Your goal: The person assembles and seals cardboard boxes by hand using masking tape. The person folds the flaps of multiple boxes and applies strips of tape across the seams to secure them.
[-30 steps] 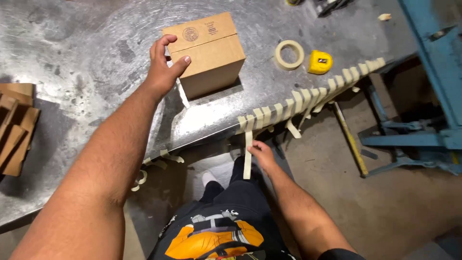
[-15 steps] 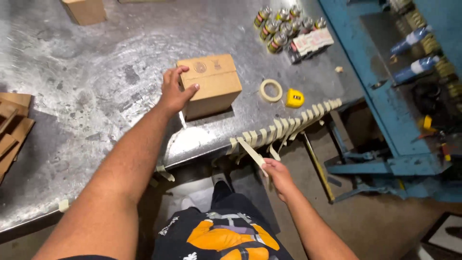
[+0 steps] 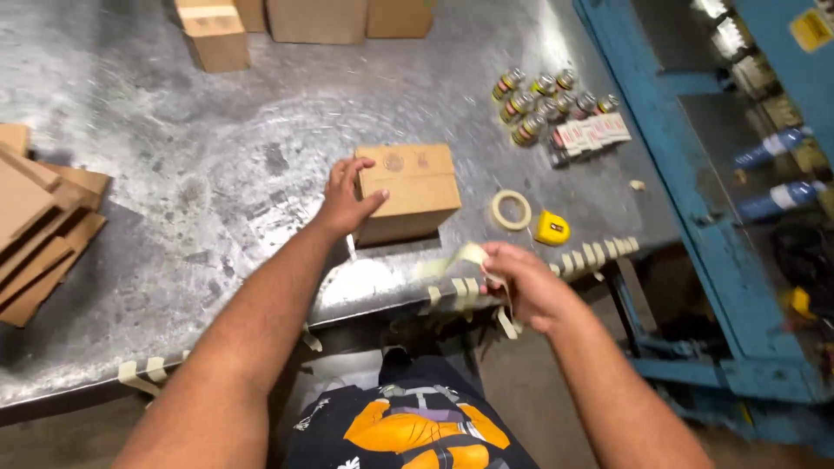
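Note:
My left hand point(image 3: 347, 201) grips the left side of a small closed cardboard box point(image 3: 413, 187) that sits on the scuffed metal table point(image 3: 200, 174). My right hand point(image 3: 526, 282) is raised over the table's front edge and pinches a loose strip of beige masking tape point(image 3: 456, 257) that curls toward the box. A row of several more pre-cut tape strips point(image 3: 591, 256) hangs along the table edge to the right of that hand.
A masking tape roll point(image 3: 511, 209) and a yellow tape measure point(image 3: 552, 228) lie right of the box. Several small cans point(image 3: 537, 94) and flat packets point(image 3: 591, 135) sit farther back. More cardboard boxes point(image 3: 213, 33) stand at the far edge, flattened cardboard point(image 3: 39, 234) at left, a blue metal frame point(image 3: 695, 174) at right.
My right hand pulled one tape strip off the table edge and lifted it up over the table toward the box. My left hand stayed on the box.

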